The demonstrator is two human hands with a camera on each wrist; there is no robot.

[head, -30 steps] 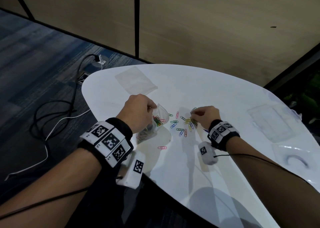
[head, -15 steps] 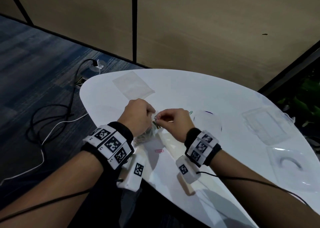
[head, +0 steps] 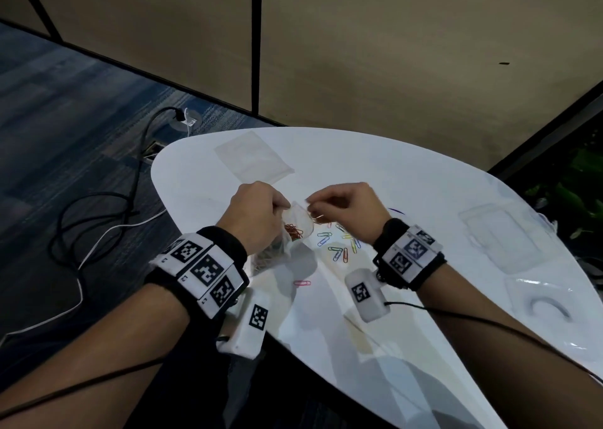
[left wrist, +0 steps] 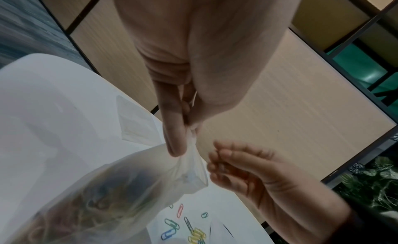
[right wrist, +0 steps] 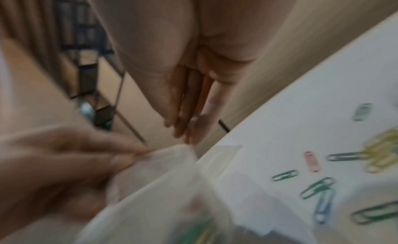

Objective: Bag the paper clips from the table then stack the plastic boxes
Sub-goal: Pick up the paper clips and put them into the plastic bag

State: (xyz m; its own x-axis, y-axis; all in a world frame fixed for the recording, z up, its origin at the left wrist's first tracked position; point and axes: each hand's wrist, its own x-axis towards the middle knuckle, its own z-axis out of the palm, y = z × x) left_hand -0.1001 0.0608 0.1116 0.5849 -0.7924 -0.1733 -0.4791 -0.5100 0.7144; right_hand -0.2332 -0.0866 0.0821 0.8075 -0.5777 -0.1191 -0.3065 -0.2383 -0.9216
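Observation:
My left hand pinches the rim of a clear plastic bag that holds several paper clips and hangs above the white table. The pinch and bag show closer in the left wrist view. My right hand hovers at the bag's mouth, fingertips loosely bunched, no clip visible between them. Several coloured paper clips lie loose just right of the bag, and one pink clip lies nearer me. Two clear plastic boxes sit at the right.
A flat, empty clear bag lies at the table's far left. The table's curved edge runs close under both wrists. Black and white cables trail over the carpet to the left. A wooden wall panel stands behind the table.
My right hand left the clip pile, travelled left to the bag's mouth, and now sits slightly back from it. The left hand kept holding the bag.

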